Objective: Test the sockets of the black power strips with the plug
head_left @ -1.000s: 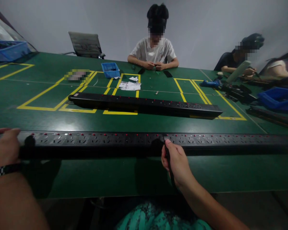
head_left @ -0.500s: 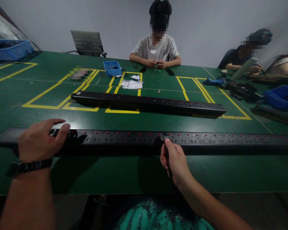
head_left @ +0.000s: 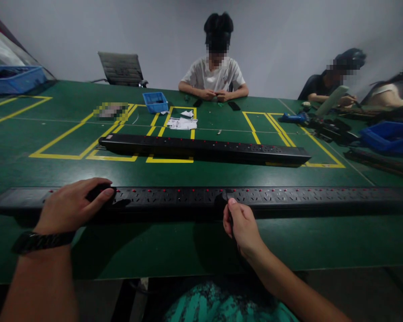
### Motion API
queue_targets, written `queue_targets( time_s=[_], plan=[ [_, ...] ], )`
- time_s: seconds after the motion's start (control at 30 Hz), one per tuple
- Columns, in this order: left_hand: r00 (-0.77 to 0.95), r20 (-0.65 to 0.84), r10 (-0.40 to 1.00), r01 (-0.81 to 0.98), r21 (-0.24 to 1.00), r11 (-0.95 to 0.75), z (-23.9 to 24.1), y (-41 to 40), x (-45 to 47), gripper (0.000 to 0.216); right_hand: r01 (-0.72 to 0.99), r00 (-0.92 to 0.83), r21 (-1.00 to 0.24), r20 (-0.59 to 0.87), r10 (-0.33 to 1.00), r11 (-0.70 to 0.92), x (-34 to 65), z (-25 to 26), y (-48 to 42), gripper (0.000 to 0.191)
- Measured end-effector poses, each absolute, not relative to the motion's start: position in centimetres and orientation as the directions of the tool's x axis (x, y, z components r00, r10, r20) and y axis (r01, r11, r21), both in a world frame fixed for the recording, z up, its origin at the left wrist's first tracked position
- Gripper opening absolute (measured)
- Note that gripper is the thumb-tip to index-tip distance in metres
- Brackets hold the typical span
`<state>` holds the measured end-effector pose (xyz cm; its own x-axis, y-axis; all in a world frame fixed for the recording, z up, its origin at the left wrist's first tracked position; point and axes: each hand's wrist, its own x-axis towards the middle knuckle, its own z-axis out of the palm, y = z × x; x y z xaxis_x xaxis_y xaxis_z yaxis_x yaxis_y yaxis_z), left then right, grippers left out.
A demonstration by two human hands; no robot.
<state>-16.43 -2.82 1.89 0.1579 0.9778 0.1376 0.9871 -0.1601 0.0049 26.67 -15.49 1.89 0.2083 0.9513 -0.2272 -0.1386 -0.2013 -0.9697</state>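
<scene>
A long black power strip (head_left: pixel 289 199) with many sockets and red dots lies across the green table (head_left: pixel 188 246) close to me. My left hand (head_left: pixel 72 205) rests on its left part, fingers curled over a dark plug-like piece. My right hand (head_left: pixel 242 226) is closed round a thin black tool whose tip touches the strip near its middle. A second black power strip (head_left: pixel 204 150) lies farther back, parallel to the first.
A person sits opposite, hands together at the table edge. Other people work at the right beside a blue bin (head_left: pixel 389 136) and tools. A small blue tray (head_left: pixel 155 101), white papers (head_left: pixel 181 123), yellow floor-style markings and an empty chair (head_left: pixel 121 68) lie beyond.
My left hand moved right along the near strip from its far left end and now rests on it. My right hand has stayed at the strip's middle with the tool.
</scene>
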Motion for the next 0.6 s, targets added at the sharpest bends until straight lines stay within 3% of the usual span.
queue_targets(
  time_s=[0.23, 0.43, 0.6],
  plan=[
    [0.167, 0.124, 0.978, 0.986, 0.001, -0.168, 1.8, -2.7, -16.5, 0.056, -0.176, 0.207, -0.963, -0.239, 0.949, -0.204, 26.5, 2.5, -15.4, 0.054],
    [0.170, 0.121, 0.978, 0.985, -0.029, -0.168, 1.5, -2.5, -16.6, 0.055, -0.239, 0.171, -0.966, -0.147, 0.974, -0.104, 26.9, 5.3, -15.8, 0.053],
    [0.215, 0.143, 0.966, 0.977, -0.032, -0.212, 1.5, -2.6, -16.7, 0.052, -0.242, 0.137, -0.959, -0.185, 0.973, -0.148, 26.6, 5.5, -15.8, 0.052]
  ],
)
